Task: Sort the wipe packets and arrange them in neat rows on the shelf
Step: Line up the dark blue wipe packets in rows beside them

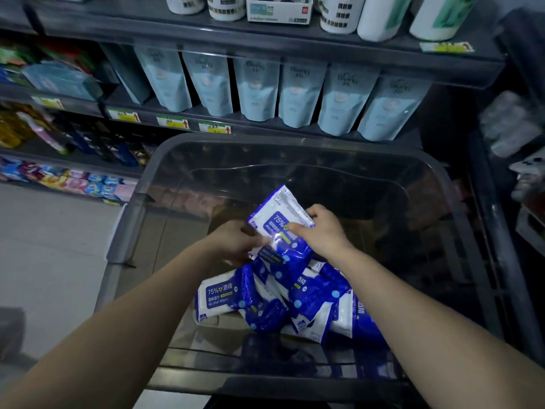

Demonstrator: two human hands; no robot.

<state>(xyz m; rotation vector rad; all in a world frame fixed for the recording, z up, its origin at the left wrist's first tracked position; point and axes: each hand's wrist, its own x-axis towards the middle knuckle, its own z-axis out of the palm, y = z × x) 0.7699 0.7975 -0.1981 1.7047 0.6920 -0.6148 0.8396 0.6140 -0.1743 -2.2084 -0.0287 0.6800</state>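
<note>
The shiny blue-and-white plastic wipe packet (278, 212) is over the middle of the big clear plastic bin (141, 187). The right hand (321, 231) pinches its edge with curled fingers. The left hand (233, 243) grips it too, maybe with another underneath. Keep it flat, then lift toward the dark shelf (265, 126) at 12 o'clock.

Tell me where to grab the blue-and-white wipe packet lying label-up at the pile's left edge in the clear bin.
Pinch the blue-and-white wipe packet by its white left end, likely from above-left: it lies flat and that end is free, while its right end is crowded by the heap of packets.
</note>
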